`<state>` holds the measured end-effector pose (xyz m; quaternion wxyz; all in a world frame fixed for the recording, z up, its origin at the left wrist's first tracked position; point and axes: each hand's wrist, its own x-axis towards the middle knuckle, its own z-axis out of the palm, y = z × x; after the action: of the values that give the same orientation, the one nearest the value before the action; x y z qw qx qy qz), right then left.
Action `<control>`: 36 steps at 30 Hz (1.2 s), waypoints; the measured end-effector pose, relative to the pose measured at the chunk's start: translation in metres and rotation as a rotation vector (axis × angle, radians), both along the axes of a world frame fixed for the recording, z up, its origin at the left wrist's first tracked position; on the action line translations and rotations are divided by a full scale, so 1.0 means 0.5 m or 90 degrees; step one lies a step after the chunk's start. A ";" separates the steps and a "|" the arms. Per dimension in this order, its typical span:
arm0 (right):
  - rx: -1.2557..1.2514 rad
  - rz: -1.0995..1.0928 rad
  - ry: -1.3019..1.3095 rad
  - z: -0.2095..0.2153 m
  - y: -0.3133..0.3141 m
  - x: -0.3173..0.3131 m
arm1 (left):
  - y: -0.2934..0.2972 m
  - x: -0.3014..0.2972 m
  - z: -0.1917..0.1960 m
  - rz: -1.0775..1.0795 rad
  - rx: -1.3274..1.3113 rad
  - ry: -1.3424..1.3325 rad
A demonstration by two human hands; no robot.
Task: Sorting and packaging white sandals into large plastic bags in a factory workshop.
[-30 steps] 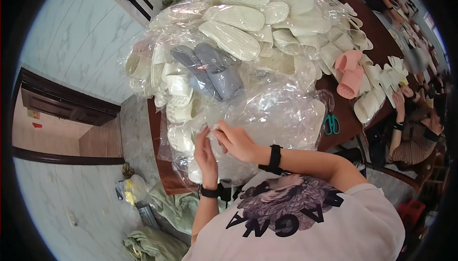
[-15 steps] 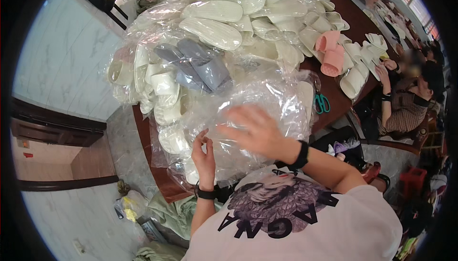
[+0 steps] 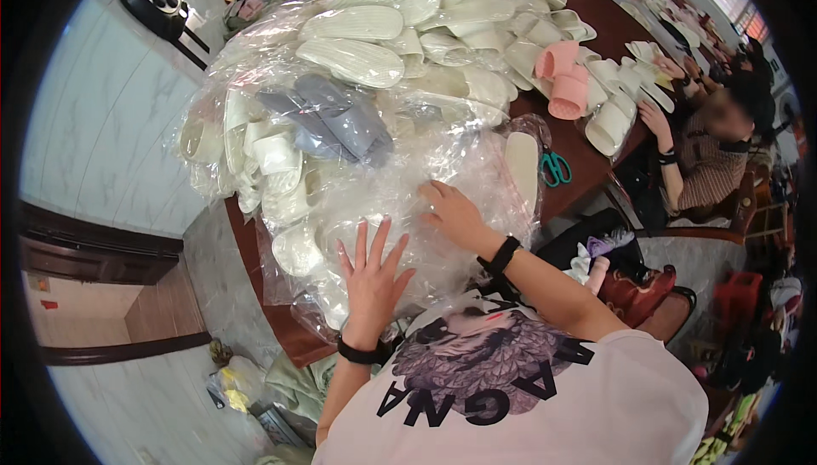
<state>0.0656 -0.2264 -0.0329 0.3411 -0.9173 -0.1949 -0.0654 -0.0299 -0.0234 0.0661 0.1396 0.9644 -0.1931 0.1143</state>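
Observation:
Clear plastic bags (image 3: 374, 201) lie in a crinkled heap in front of me. My left hand (image 3: 372, 290) rests flat on the near part of the plastic, its fingers spread. To its right and a little farther off, my right hand (image 3: 459, 220) touches the plastic with slightly bent fingers apart, holding nothing. Beyond my hands is a pair of grey slippers (image 3: 345, 125) in clear plastic. White slippers (image 3: 353, 61) in clear wrapping are piled behind and left of them. A white sole (image 3: 521, 167) shows at the right edge of the plastic.
Teal-handled scissors (image 3: 557, 170) lie on the brown table (image 3: 574, 184) to the right. Pink slippers (image 3: 566, 86) sit on the far right of the pile. A co-worker (image 3: 715, 154) sits at the right with hands at white slippers. Bags and cloth (image 3: 298, 384) lie on the floor at left.
My left hand has opened out and come down flat on the plastic. My right hand, blurred before, has moved slightly right and settled on the plastic. The whole view has shifted a little.

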 end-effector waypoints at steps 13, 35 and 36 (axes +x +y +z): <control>0.210 -0.490 0.306 -0.208 -0.380 -0.085 | 0.050 0.013 -0.150 0.045 -0.001 0.081; -0.180 -0.340 -0.072 0.170 -0.569 0.351 | 0.052 -0.002 -0.182 0.086 -0.004 0.052; -0.176 -0.385 -0.069 0.151 -0.604 0.345 | 0.047 0.005 -0.181 0.085 -0.010 0.050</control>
<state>0.2382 -0.5284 0.0425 0.1679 -0.9663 0.0613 -0.1853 -0.0272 0.0003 -0.0243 0.1468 0.9777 -0.1221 0.0872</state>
